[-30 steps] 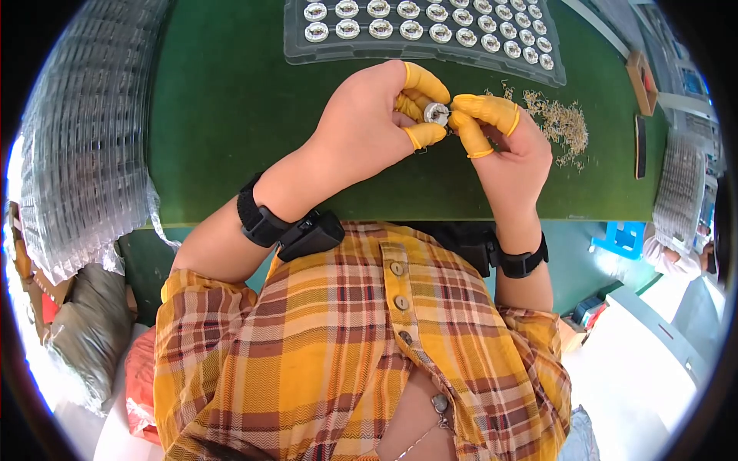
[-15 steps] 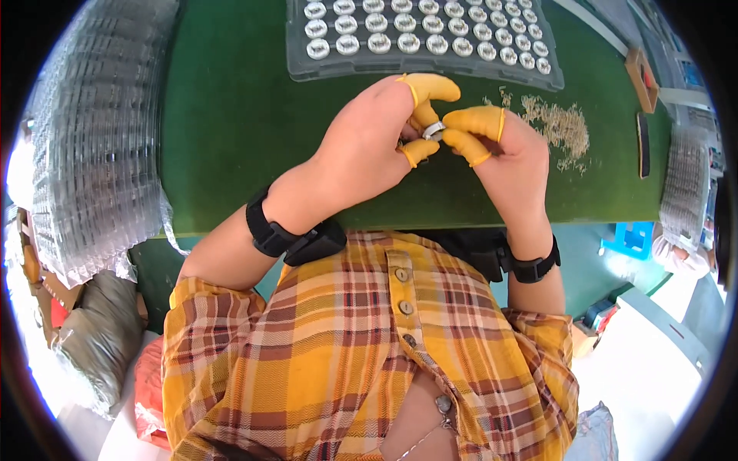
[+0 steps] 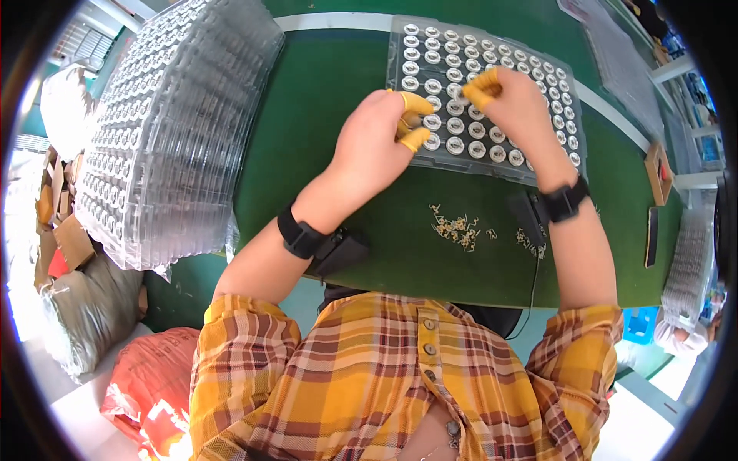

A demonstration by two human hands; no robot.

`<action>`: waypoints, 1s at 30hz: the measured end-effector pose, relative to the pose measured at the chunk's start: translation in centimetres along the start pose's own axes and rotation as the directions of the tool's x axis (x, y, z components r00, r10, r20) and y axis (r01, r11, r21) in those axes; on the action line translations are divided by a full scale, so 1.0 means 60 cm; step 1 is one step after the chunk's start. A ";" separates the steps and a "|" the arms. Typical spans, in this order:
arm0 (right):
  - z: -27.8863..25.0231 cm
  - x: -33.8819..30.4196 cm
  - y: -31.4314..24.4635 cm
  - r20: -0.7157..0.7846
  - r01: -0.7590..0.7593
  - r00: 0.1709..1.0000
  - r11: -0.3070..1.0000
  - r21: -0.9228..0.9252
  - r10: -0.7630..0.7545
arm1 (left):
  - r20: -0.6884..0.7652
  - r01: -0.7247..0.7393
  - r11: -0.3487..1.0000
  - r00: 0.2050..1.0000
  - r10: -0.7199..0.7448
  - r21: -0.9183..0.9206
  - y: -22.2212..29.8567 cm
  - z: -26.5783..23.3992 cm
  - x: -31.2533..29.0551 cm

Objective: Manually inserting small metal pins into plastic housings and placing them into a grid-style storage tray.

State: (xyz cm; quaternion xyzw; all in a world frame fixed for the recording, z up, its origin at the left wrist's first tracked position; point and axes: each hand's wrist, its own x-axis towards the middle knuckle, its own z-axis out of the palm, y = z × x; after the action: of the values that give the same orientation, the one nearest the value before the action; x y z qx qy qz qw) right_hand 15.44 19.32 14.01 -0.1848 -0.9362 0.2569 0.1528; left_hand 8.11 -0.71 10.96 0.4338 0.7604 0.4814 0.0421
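My left hand (image 3: 374, 137), with yellow finger cots, is at the near left edge of a clear plastic tray (image 3: 438, 162). Its thumb and fingers curl round something small and greyish that I cannot make out. Over the tray, my right hand (image 3: 511, 100) has its yellow-covered fingertips pinched together, close above the round white parts (image 3: 455, 127). Whatever those fingertips hold, if anything, is too small to see. Rows of these white discs with dark centres fill the tray, some hidden behind my hands. Both wrists wear black straps.
Small brass-coloured metal pieces (image 3: 457, 230) lie loose on the green tabletop (image 3: 369, 246), with more beside my right wrist. A tall stack of filled clear trays (image 3: 177, 146) stands on the left. A wooden box (image 3: 658, 173) and a black strip (image 3: 652, 237) lie on the right.
My hands have parted from the small white ring they both held. My right hand has moved forward over the tray. The whole view has shifted, so more of the tray and left stack shows.
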 end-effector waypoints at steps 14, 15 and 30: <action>0.042 0.056 -0.011 0.031 -0.098 0.994 0.964 -0.248 0.109 | 0.134 -0.116 0.918 0.989 0.069 0.380 -0.079 -0.013 0.141; 0.031 0.047 0.002 0.052 -0.107 0.992 0.977 -0.185 0.118 | 0.175 -0.221 0.847 0.972 0.153 0.483 -0.086 -0.008 0.150; -0.008 -0.295 0.057 0.108 0.052 0.992 0.994 0.099 -0.062 | 0.255 -0.497 0.749 0.730 0.634 -0.439 -0.121 -0.020 0.189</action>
State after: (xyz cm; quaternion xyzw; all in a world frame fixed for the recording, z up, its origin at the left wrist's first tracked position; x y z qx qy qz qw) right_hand 32.21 14.75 9.21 -0.1358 -0.9347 0.3070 0.1166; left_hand -3.99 5.25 10.06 0.7197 0.4692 0.4986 0.1152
